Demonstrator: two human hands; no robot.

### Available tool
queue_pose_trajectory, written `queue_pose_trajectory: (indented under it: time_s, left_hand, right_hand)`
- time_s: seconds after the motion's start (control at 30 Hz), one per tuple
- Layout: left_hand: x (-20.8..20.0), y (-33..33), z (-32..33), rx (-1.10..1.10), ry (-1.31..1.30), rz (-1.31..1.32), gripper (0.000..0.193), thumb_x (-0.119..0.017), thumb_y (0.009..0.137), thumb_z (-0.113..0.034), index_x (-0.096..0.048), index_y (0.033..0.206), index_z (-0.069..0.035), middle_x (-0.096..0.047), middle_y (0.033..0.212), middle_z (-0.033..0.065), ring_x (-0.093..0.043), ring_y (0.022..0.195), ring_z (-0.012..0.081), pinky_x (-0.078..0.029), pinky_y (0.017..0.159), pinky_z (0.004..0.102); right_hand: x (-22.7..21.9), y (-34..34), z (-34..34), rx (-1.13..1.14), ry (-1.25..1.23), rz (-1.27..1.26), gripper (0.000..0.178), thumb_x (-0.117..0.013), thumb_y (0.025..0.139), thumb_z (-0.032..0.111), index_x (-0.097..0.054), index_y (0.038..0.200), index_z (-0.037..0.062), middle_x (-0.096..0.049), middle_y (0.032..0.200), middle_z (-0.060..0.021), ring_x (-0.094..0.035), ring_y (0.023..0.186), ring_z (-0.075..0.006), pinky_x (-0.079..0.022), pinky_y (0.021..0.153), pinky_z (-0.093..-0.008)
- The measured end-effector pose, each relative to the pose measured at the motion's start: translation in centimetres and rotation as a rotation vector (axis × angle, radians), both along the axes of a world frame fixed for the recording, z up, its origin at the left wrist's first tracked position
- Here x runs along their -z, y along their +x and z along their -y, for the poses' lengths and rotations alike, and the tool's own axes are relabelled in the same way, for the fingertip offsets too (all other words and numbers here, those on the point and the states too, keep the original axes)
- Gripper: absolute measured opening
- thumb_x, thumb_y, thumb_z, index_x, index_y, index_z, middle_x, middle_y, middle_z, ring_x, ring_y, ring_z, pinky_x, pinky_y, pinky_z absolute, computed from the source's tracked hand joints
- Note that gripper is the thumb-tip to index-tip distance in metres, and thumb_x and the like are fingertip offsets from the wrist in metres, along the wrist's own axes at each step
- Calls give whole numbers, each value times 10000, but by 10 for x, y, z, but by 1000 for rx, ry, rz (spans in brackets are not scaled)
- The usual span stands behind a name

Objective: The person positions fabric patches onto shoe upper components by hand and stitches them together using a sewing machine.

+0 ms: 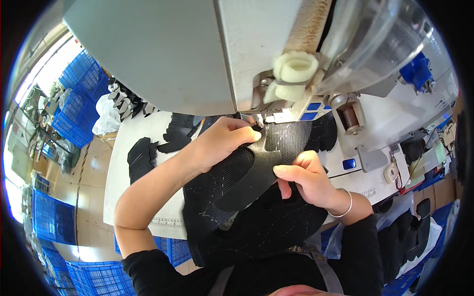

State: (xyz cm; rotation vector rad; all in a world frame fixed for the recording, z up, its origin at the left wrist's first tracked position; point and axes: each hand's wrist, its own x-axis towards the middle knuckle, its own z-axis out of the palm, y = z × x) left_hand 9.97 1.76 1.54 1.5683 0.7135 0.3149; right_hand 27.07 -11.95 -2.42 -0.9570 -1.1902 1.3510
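Under the head of a sewing machine [153,54] lies a black mesh shoe-upper piece [235,170] with a smooth black overlay [251,183] across it. My left hand [228,143] presses thumb and fingers together on the work close to the presser foot; its fingertips partly hide the stitching spot. Closer to me, my right hand [308,180] pinches the overlay's right edge between thumb and fingers. The near end of the black work hangs over the table edge onto my lap. The needle cannot be made out.
Black cut pieces [142,160] lie on the white table [118,172] to the left. A bobbin [350,120] sits on the machine's right side. Blue crates [53,217] stand on the floor at left. More black pieces [405,237] rest on white plastic at lower right.
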Motion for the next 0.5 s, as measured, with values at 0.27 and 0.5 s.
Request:
queue_pose_trajectory:
  time_s: [0.27, 0.5]
  left_hand:
    - [11, 0, 6, -40, -131, 198, 253, -601, 881, -202, -673, 961, 27, -653, 853, 19, -572, 747, 51, -459, 675, 208]
    - [6, -3, 14, -63, 52, 156, 324, -633, 867, -201, -645, 1067, 52, -641, 892, 28, -557, 766, 49, -460, 674, 220]
  right_hand:
    - [-6, 11, -5, 74, 47, 132, 316, -592, 891, 168, -635, 654, -37, -595, 529, -72, -549, 476, -92, -429, 495, -227]
    - [-20, 22, -9, 68, 58, 254, 290, -599, 906, 171, -629, 707, -37, -598, 559, -67, -567, 485, -98, -437, 460, -221]
